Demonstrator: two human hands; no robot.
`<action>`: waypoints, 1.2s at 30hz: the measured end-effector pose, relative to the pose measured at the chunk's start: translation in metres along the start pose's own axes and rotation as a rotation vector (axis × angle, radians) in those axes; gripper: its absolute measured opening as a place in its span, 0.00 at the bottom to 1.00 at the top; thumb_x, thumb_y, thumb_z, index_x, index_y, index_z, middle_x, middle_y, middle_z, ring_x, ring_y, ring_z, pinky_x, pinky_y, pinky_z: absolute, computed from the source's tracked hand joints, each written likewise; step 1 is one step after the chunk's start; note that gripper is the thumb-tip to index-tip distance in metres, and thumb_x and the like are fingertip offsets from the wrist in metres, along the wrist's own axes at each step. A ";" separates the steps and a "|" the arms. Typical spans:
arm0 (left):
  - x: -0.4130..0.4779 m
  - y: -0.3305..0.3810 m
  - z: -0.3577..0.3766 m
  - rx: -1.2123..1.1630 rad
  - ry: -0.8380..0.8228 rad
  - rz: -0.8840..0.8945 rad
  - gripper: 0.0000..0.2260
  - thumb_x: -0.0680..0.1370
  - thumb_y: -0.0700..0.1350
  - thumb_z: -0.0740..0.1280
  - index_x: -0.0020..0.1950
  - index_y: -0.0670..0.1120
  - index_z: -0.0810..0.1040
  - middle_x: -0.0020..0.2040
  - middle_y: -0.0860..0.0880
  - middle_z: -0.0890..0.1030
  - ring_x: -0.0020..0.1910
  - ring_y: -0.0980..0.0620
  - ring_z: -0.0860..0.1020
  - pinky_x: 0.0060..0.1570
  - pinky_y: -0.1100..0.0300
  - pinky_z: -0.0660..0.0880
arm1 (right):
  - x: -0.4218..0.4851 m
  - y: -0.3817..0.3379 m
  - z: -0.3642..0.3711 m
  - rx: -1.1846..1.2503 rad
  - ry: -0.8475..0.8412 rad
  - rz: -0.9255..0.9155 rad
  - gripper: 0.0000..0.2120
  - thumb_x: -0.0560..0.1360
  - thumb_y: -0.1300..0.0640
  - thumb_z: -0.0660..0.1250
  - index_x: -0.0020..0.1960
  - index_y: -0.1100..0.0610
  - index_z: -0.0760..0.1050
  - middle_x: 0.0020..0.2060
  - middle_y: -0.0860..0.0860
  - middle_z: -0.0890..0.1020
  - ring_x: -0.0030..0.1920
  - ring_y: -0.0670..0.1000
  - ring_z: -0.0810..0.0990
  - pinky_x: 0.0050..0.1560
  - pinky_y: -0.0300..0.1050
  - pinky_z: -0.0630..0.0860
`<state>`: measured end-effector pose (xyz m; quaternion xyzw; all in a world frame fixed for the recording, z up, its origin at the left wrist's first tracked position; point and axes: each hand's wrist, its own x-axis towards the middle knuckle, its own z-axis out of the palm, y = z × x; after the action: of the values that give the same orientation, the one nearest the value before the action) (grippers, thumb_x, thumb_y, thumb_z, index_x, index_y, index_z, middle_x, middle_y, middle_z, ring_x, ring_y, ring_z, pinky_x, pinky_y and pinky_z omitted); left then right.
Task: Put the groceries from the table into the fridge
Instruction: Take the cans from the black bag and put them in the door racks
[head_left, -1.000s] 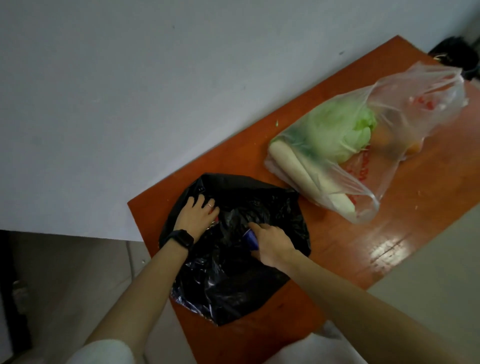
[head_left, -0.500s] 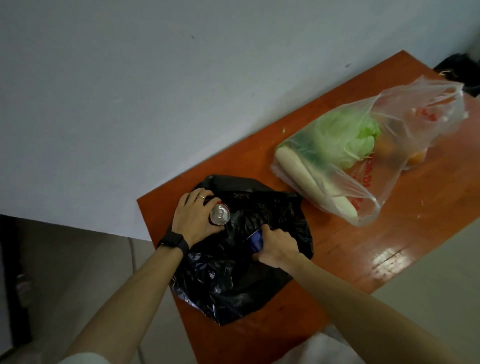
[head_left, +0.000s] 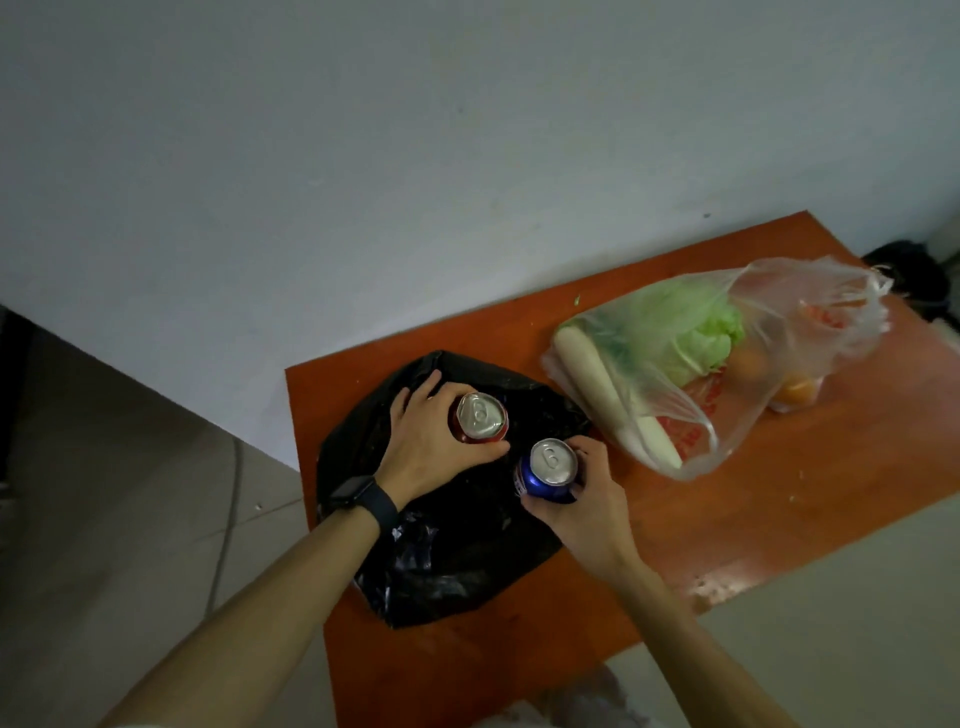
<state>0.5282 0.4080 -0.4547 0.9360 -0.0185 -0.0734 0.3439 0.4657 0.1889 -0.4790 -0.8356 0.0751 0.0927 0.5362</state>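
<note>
Lower centre, the left hand (head_left: 426, 447) is gripping an upright red aluminium can (head_left: 481, 419), the right hand (head_left: 587, 499) an upright blue aluminium can (head_left: 549, 469), both above the crumpled black plastic bag (head_left: 447, 561).

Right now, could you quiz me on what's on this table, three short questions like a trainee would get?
1. True or false: the left hand grips the red can.
2. The cabbage lies in: A a box, B a clear bag, C a bowl.
3. Fill in: the right hand grips the ___ can.
Key: 1 true; 2 B; 3 blue, the blue can.
</note>
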 end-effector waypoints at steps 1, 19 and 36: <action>-0.005 0.011 -0.002 -0.098 0.004 -0.006 0.31 0.62 0.69 0.75 0.60 0.59 0.73 0.63 0.58 0.77 0.71 0.54 0.69 0.74 0.47 0.60 | -0.008 -0.005 -0.013 0.043 0.044 -0.008 0.34 0.64 0.57 0.83 0.60 0.40 0.67 0.54 0.38 0.80 0.55 0.36 0.79 0.53 0.33 0.77; -0.110 0.361 0.144 -0.442 -0.307 0.590 0.28 0.64 0.60 0.80 0.61 0.67 0.75 0.61 0.71 0.75 0.56 0.66 0.77 0.57 0.60 0.78 | -0.260 0.024 -0.341 0.154 0.710 -0.201 0.37 0.60 0.54 0.83 0.62 0.42 0.68 0.59 0.41 0.78 0.58 0.39 0.78 0.50 0.31 0.77; -0.276 0.757 0.357 -0.470 -0.648 1.140 0.26 0.65 0.61 0.77 0.61 0.59 0.75 0.51 0.61 0.81 0.50 0.65 0.79 0.45 0.74 0.75 | -0.516 0.132 -0.648 0.002 1.286 -0.176 0.37 0.61 0.49 0.82 0.66 0.44 0.70 0.57 0.39 0.81 0.58 0.42 0.79 0.55 0.38 0.78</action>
<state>0.2135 -0.3748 -0.1996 0.6121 -0.5922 -0.1590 0.4994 -0.0170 -0.4418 -0.2098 -0.7268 0.3128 -0.4706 0.3906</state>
